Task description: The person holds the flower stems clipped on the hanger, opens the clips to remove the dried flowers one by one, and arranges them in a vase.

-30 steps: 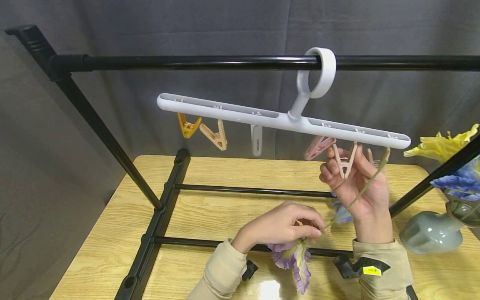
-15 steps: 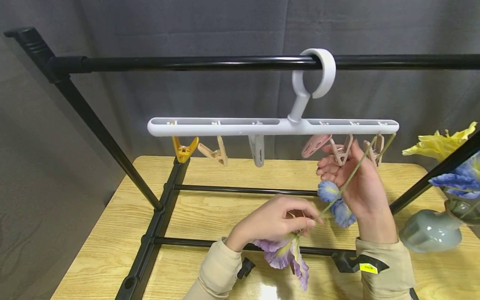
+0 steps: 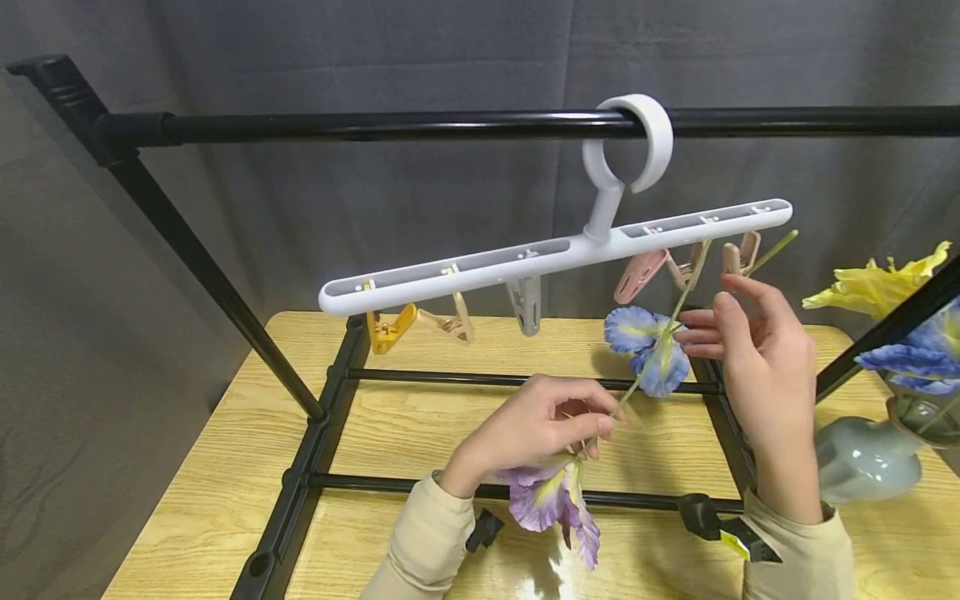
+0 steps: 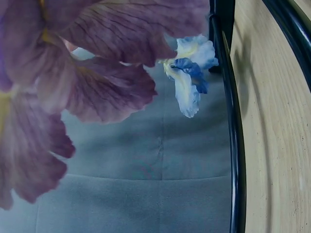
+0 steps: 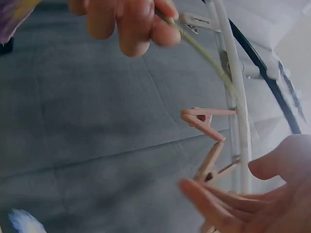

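My left hand (image 3: 536, 429) pinches the green stem of a purple iris (image 3: 551, 500), whose bloom hangs below the fingers. The stem runs up to the right, its tip overlapping a beige clip (image 3: 686, 265) under the white hanger (image 3: 540, 262). Purple petals (image 4: 107, 63) fill much of the left wrist view. A blue iris (image 3: 652, 346) hangs by its stem from the hanger's end clip (image 3: 742, 252). My right hand (image 3: 768, 367) is just below that end clip, fingers loosely extended and thumb apart, with nothing held.
The hanger hooks over a black rail (image 3: 375, 127) and also carries an orange clip (image 3: 387, 327), a grey clip (image 3: 527, 307) and a pink clip (image 3: 640, 275). At right, behind a slanted post, stands a grey-green vase (image 3: 866, 460) with yellow (image 3: 873, 287) and blue flowers.
The hanger has swung from right end low, through level, to right end high. My right hand has come off the beige clip and moved right. My left hand has shifted slightly left with the purple iris.
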`<act>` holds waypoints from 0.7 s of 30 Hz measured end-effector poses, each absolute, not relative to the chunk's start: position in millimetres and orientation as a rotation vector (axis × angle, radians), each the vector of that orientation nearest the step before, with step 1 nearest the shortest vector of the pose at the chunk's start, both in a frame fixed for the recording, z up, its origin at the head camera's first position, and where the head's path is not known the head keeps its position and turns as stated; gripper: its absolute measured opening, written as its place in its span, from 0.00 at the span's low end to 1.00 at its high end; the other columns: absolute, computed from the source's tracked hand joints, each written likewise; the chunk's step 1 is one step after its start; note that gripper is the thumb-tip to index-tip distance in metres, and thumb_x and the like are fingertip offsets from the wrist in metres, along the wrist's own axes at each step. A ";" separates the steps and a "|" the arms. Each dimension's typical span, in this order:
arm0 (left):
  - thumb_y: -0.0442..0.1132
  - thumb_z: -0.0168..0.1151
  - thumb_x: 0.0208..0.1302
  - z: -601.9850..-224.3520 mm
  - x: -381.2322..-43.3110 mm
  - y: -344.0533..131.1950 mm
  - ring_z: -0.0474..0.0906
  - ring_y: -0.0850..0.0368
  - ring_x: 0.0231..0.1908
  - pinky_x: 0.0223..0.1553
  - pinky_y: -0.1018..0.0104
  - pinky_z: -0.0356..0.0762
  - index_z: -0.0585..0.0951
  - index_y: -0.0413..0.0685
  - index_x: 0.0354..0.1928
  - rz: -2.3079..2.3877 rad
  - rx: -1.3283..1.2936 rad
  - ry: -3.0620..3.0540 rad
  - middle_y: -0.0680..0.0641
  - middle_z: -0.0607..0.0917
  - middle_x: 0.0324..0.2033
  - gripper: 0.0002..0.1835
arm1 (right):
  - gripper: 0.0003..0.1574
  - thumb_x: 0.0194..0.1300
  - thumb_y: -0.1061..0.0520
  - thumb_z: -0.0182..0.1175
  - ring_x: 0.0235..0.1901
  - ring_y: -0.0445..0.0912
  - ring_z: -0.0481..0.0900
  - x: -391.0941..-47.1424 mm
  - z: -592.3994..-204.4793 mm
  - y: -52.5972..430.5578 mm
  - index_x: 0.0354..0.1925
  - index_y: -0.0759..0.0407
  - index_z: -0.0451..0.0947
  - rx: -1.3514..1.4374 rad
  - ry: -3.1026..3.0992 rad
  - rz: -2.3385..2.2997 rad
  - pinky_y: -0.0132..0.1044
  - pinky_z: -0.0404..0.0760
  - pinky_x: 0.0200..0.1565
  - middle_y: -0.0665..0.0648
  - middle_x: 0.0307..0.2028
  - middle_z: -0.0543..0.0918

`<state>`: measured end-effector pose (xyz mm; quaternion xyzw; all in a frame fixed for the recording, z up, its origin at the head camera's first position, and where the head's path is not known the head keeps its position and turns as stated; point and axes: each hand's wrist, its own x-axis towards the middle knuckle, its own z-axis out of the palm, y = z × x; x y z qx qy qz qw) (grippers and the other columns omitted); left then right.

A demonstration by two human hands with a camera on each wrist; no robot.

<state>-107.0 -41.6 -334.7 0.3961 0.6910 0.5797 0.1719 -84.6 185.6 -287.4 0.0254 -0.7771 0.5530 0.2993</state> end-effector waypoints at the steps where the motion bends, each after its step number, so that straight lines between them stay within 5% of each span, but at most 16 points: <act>1: 0.30 0.61 0.74 -334.5 -107.2 -41.9 0.83 0.64 0.27 0.33 0.65 0.86 0.84 0.37 0.50 1.651 1.113 1.970 0.46 0.85 0.32 0.08 | 0.20 0.79 0.61 0.55 0.32 0.29 0.85 -82.7 -285.9 182.2 0.62 0.73 0.75 0.058 -2.022 1.347 0.20 0.82 0.38 0.35 0.35 0.85; 4: 0.30 0.61 0.74 -333.0 -107.5 -43.1 0.83 0.63 0.26 0.34 0.64 0.86 0.83 0.37 0.51 1.670 1.080 1.989 0.44 0.86 0.34 0.09 | 0.11 0.72 0.69 0.58 0.34 0.31 0.85 -77.7 -280.5 171.5 0.48 0.75 0.83 0.141 -1.808 1.115 0.19 0.81 0.43 0.50 0.34 0.89; 8: 0.30 0.61 0.74 -331.2 -107.1 -45.2 0.83 0.62 0.26 0.32 0.63 0.86 0.82 0.37 0.52 1.686 1.058 1.976 0.45 0.85 0.33 0.09 | 0.11 0.64 0.73 0.55 0.31 0.48 0.85 -71.6 -274.6 152.8 0.34 0.73 0.86 0.311 -1.617 0.906 0.20 0.76 0.45 0.68 0.31 0.88; 12: 0.30 0.61 0.74 -329.5 -105.6 -46.7 0.82 0.62 0.26 0.30 0.62 0.86 0.82 0.36 0.52 1.726 1.054 1.919 0.44 0.85 0.32 0.09 | 0.13 0.60 0.74 0.52 0.28 0.63 0.82 -69.6 -274.6 138.3 0.31 0.72 0.84 0.484 -1.584 0.814 0.21 0.70 0.42 0.68 0.31 0.87; 16: 0.28 0.61 0.73 -327.3 -104.0 -47.6 0.82 0.63 0.26 0.30 0.63 0.85 0.81 0.34 0.52 1.779 1.072 1.862 0.38 0.84 0.33 0.09 | 0.15 0.59 0.78 0.51 0.32 0.63 0.83 -72.1 -280.1 134.7 0.34 0.72 0.84 0.617 -1.633 0.761 0.26 0.70 0.42 0.67 0.36 0.87; 21: 0.28 0.60 0.73 -322.2 -101.9 -51.2 0.82 0.62 0.26 0.29 0.67 0.82 0.80 0.31 0.54 1.837 1.036 1.784 0.33 0.83 0.36 0.11 | 0.18 0.56 0.83 0.51 0.38 0.65 0.84 -75.9 -287.3 139.2 0.36 0.72 0.84 0.720 -1.681 0.715 0.29 0.77 0.58 0.69 0.37 0.86</act>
